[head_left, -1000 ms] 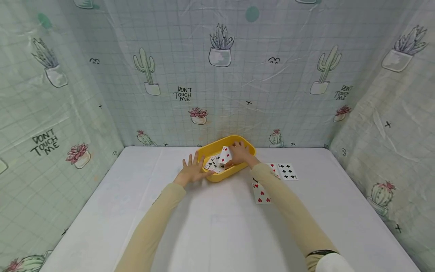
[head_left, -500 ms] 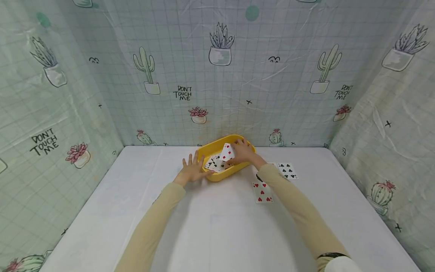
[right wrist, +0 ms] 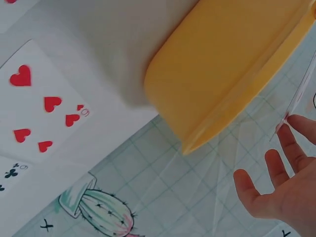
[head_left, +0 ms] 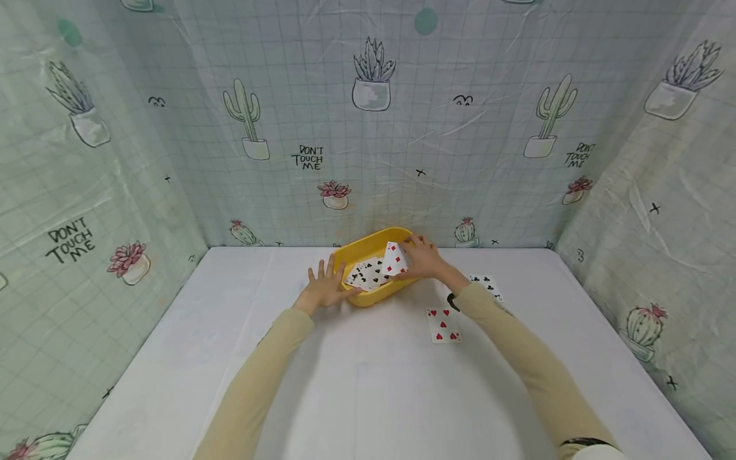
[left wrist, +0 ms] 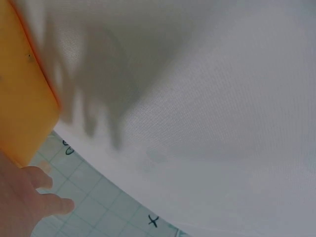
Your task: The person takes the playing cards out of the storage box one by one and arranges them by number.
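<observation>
My right hand (head_left: 428, 259) is above the right end of a yellow tray (head_left: 376, 297), pinching a diamonds playing card (head_left: 393, 259) between thumb and fingers. In the right wrist view the card (right wrist: 299, 91) is nearly edge-on between the fingertips of the right hand (right wrist: 281, 190), its other fingers spread. More playing cards (head_left: 363, 275), clubs among them, lie loosely overlapped inside the tray. My left hand (head_left: 322, 291) is spread at the tray's left end, thumb along the rim and holding no card. Its fingers show beside the yellow wall in the left wrist view.
A hearts card (head_left: 443, 326) lies face up on the white table (head_left: 368, 396), right of the tray. Farther right is a clubs card (head_left: 485, 284), partly covered by the right sleeve. In the right wrist view a six of hearts (right wrist: 42, 94) lies beside it. Patterned cloth stands behind the table.
My right hand has lifted the diamonds card and moved right with it, toward the tray's right end. The left hand has stayed in place.
</observation>
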A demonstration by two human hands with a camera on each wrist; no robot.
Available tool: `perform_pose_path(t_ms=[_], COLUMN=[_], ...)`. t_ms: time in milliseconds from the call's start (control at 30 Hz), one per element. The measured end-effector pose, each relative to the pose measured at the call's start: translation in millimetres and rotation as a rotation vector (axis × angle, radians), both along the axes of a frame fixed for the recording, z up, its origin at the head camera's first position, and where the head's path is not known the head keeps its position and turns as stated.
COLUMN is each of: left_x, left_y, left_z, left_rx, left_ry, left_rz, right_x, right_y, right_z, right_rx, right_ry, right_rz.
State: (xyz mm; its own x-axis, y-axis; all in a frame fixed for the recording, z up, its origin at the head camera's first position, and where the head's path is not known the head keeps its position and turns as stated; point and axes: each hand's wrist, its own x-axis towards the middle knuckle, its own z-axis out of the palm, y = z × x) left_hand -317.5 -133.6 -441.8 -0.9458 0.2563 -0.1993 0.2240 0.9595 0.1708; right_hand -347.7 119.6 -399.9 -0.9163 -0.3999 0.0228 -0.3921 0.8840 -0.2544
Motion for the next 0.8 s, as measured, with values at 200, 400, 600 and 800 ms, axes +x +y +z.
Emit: perform_pose_path(t_ms=[200,400,600,800], left_x=[-10.3,-1.6,-0.5,-0.5], left_y=[-3,-1,-1,-1], left_z=[-10.1,-0.7,-0.7,-0.6], left_rx=[0.026,-0.011,-0.008,-0.002], left_ry=[-0.003,0.006,0.025,0.018], left_rz=[-0.015,-0.009,-0.014,-0.016], right_x=[10.3,25.7,42.2,50.7], right_y=[21,39,55,77], right_z=[-3.6,-6.6,-9.5,-20.2], right_rx=[0.009,-0.002,0.019,0.006], right_ry=[0.022,-0.001,-0.013,0.015], right_rz=[0.001,-0.009,-0.009,0.014])
